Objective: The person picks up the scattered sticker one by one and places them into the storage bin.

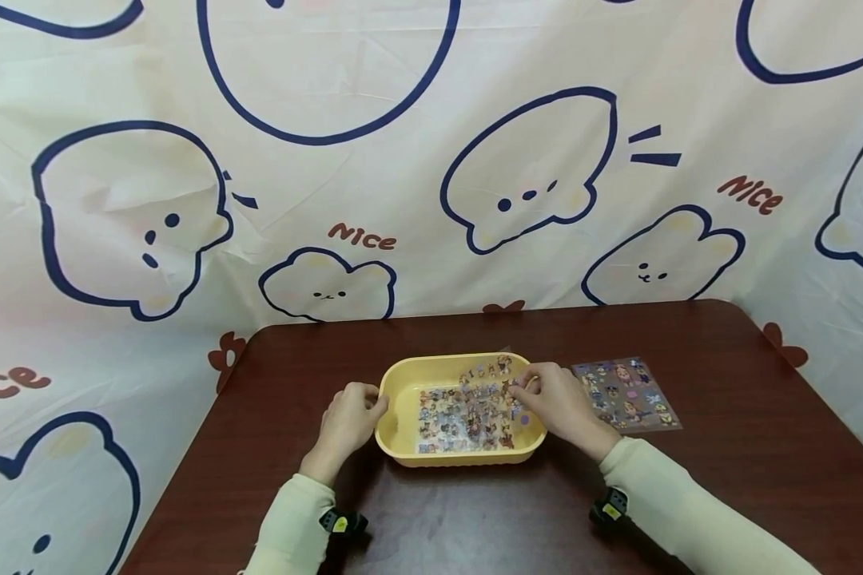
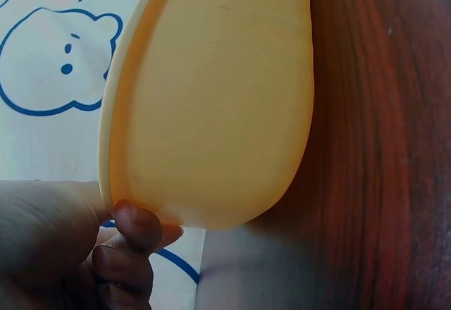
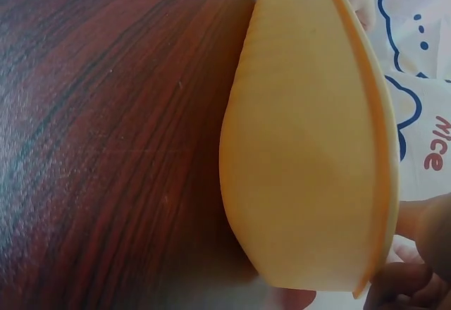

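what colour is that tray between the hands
The tray is pale yellow, best seen in the head view.

A dark brown table (image 1: 748, 463) stands before a pale backdrop (image 1: 546, 48) printed with blue-outlined cartoon figures (image 1: 525, 172).

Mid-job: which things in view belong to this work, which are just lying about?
In the job:
Yellow oblong plastic tray, rim held by left hand and right hand
Clear rectangular sheets of small coloured figures inside

Apparently lying about or background:
Similar clear sheet right of the tray, possibly needed too
White cartoon-print cloth backdrop
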Demonstrator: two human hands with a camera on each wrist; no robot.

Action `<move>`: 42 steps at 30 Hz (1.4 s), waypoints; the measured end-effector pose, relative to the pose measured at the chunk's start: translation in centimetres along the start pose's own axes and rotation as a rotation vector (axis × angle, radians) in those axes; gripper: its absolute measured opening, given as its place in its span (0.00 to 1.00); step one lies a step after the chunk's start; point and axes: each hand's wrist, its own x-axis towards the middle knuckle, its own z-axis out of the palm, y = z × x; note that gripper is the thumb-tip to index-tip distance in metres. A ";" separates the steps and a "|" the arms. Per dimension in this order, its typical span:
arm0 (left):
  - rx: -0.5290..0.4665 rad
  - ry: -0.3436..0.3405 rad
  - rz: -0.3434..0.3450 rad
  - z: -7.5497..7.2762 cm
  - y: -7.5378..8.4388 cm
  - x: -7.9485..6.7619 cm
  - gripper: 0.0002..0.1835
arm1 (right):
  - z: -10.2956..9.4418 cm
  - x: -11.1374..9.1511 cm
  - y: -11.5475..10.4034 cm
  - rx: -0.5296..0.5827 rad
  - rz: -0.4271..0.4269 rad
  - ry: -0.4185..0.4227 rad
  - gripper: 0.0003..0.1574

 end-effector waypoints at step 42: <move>-0.003 0.007 0.001 0.1 -0.2 -0.1 0.17 | 0.0 -0.2 -1.1 -0.261 -0.034 0.022 0.24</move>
